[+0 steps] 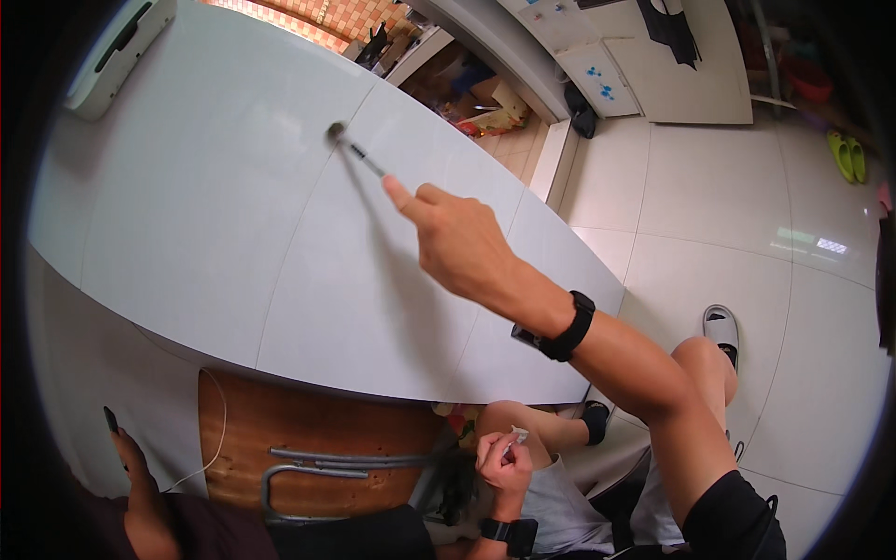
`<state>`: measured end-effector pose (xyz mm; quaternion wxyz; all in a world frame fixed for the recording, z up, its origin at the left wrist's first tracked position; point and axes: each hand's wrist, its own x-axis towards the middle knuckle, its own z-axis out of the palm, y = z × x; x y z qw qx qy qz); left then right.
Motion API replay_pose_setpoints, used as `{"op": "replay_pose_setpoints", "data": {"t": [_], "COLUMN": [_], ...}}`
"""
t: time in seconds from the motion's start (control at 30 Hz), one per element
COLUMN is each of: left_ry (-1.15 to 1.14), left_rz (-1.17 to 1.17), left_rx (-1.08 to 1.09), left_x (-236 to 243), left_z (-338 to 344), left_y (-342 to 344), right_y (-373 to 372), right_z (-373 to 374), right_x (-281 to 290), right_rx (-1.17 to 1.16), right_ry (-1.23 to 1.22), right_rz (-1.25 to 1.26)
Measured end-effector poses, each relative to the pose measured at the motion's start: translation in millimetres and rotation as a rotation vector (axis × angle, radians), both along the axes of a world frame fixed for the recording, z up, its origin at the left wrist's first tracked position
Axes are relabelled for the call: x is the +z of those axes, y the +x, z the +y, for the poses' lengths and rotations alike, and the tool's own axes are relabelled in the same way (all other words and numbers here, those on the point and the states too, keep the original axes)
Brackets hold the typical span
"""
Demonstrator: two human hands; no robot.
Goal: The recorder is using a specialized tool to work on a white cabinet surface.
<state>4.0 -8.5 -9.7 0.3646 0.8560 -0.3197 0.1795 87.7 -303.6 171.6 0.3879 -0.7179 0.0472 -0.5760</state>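
My right hand is stretched out over the grey-white tabletop, its fingers wrapped round the end of a slim tool. That tool is a thin stick with a dark ribbed shaft and a small round dark head; its exact kind I cannot make out. The head is at or just above a seam in the tabletop, and a long shadow falls beside it. Down by my thigh, below the table edge, my left hand is closed on a small crumpled whitish piece.
A white device with a dark slot stands at the table's far left. At the lower left another person's hand holds a dark phone. A folded wooden chair with grey tubes leans below the table. Green slippers lie on the tiled floor.
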Motion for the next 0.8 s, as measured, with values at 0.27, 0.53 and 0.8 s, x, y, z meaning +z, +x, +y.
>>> {"op": "replay_pose_setpoints", "data": {"t": [0.27,0.53,0.8], "left_ry": [-0.020,0.018,0.003], "left_rz": [0.019,-0.031,0.022], "left_rx": [-0.012,-0.027,-0.016], "left_x": [-2,-3,-1], "left_z": [1,1,0], "left_y": [0,1,-1], "right_y": [17,23,35], "right_z": [-22,-39,-46], "right_x": [-6,-7,-13], "right_rx": [-0.036,-0.042,-0.090], "right_ry": [0.061,0.150,0.217], "right_rz": [-0.040,0.038,0.074]}}
